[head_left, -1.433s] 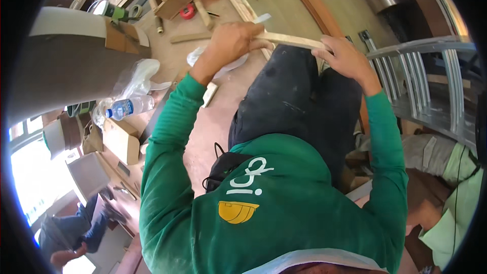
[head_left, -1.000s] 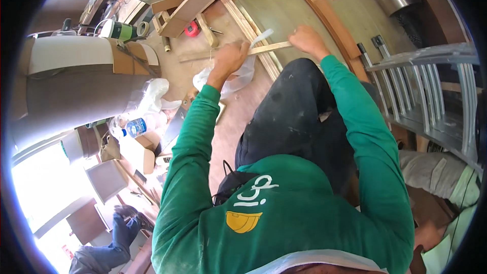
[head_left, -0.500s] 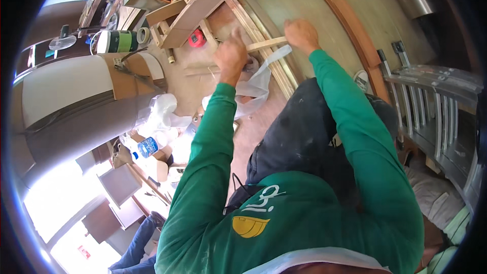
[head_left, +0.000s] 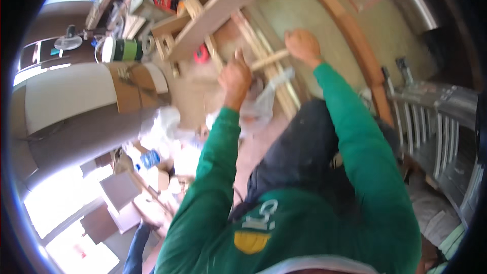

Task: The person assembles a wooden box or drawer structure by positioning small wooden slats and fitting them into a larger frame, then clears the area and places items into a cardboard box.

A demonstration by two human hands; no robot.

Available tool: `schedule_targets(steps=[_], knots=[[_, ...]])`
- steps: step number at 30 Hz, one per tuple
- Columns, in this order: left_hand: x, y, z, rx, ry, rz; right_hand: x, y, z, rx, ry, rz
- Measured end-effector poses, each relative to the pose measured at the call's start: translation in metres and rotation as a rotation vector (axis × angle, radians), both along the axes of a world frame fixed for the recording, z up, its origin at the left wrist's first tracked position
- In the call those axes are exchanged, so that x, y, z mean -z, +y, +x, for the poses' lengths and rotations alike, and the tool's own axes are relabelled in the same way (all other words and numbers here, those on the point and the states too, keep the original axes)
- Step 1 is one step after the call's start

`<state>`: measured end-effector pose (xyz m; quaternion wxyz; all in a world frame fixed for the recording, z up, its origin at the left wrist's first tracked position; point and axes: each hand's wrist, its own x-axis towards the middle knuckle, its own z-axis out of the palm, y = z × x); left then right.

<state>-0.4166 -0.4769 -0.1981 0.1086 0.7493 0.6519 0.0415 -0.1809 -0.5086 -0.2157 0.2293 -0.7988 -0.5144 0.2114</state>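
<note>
My left hand and my right hand are both closed on a thin wooden stick, one at each end. The stick slants up toward the right hand. It passes above long wooden strips that lie on the floor. Under it, between my hands and my knee, clear plastic sheeting is bunched up. Left of my left hand lies a red tape measure, beside a wooden frame. Motion blurs the picture a little.
A brown board runs along the right, with a metal ladder beyond it. To the left are a large wrapped roll, a white-and-green bucket and a blue-labelled bottle. Another person's leg shows at lower left.
The whole view has shifted a little. Both hands sit slightly lower and farther right in the picture, still holding the stick, which looks more tilted.
</note>
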Motion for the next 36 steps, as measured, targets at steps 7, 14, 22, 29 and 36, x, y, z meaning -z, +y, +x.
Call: schedule_targets(steps=[7, 14, 22, 29, 36], knots=[[-0.032, -0.008, 0.005, 0.013, 0.032, 0.066, -0.026, -0.01, 0.008, 0.041, 0.044, 0.062], [-0.028, -0.007, -0.008, 0.103, -0.074, 0.014, 0.027, -0.023, 0.0, 0.143, 0.271, -0.085], [-0.155, -0.063, -0.038, 0.398, -0.307, -0.551, -0.18, -0.141, 0.006, -0.645, -0.065, 0.03], [-0.136, -0.16, -0.021, 0.402, -0.631, -0.452, -0.173, -0.248, -0.029, -0.237, 0.184, -0.02], [-0.108, -0.211, 0.06, 0.278, -1.226, -0.293, -0.15, -0.254, -0.091, 0.232, 0.746, 0.433]])
